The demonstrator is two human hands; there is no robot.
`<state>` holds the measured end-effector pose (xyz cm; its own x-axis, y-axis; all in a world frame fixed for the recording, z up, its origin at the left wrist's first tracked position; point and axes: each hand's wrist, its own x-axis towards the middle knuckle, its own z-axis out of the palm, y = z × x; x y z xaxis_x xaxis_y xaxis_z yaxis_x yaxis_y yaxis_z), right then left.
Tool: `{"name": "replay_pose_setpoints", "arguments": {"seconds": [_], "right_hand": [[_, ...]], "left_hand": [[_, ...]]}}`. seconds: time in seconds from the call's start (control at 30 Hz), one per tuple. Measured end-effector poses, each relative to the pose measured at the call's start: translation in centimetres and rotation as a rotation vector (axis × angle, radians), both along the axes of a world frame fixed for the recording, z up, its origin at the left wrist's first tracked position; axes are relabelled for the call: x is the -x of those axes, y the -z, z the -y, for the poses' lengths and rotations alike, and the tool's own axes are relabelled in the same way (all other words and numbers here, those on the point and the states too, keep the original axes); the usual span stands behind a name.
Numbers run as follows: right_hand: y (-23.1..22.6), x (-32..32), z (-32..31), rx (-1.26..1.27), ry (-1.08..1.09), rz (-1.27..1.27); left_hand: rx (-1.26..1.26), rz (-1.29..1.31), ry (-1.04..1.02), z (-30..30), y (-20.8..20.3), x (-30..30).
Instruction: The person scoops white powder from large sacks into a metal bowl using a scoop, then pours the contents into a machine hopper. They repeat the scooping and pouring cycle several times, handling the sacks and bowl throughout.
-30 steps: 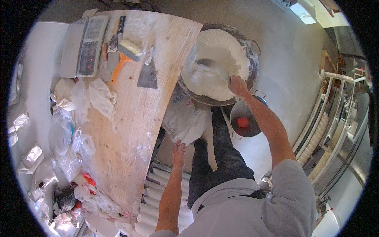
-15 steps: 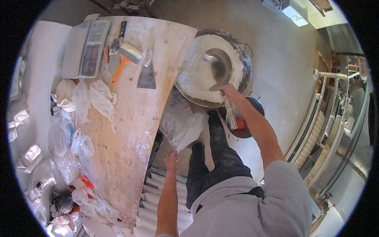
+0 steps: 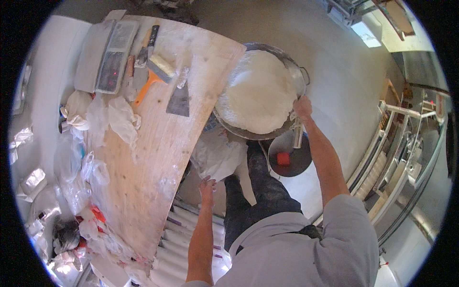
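A wide metal basin (image 3: pixel 226 130) holds a broad mound of white powder (image 3: pixel 258 93). At its right rim, my right hand (image 3: pixel 302 108) is closed round the handle of a metal pan (image 3: pixel 297 136); the pan's tilted body is partly hidden against the powder and rim. Below the basin's left side hangs a whitish plastic bag (image 3: pixel 217 155). My left hand (image 3: pixel 207 186) pinches its lower edge, beside the table's edge.
On the wooden table (image 3: pixel 158 158) lie a wide metal scraper (image 3: pixel 178 101), an orange-handled brush (image 3: pixel 150 83) and crumpled plastic bags (image 3: pixel 86 177). A dark bucket (image 3: pixel 296 165) with a red thing inside stands by my legs. Wooden and metal frames (image 3: pixel 392 158) line the right.
My right hand has moved up and right with the pan, from the middle of the powder to the basin's right rim. The powder's hollow is now a smooth mound. My left hand stays at the bag.
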<state>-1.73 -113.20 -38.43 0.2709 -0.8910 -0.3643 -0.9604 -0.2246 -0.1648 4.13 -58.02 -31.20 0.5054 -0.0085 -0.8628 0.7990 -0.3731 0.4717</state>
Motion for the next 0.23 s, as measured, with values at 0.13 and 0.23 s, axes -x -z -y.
{"name": "replay_pose_setpoints", "arguments": {"seconds": [0.13, 0.23], "right_hand": [[-4.3, -0.5, -1.2, 0.075, -0.105, -0.022], [-7.4, -4.0, -2.4, 0.021, -0.334, 0.019]], "left_hand": [[-0.055, 0.003, -0.004, -0.6, -1.7, 2.0], [-0.026, -0.006, -0.172, -1.6, -2.6, 4.4]]}}
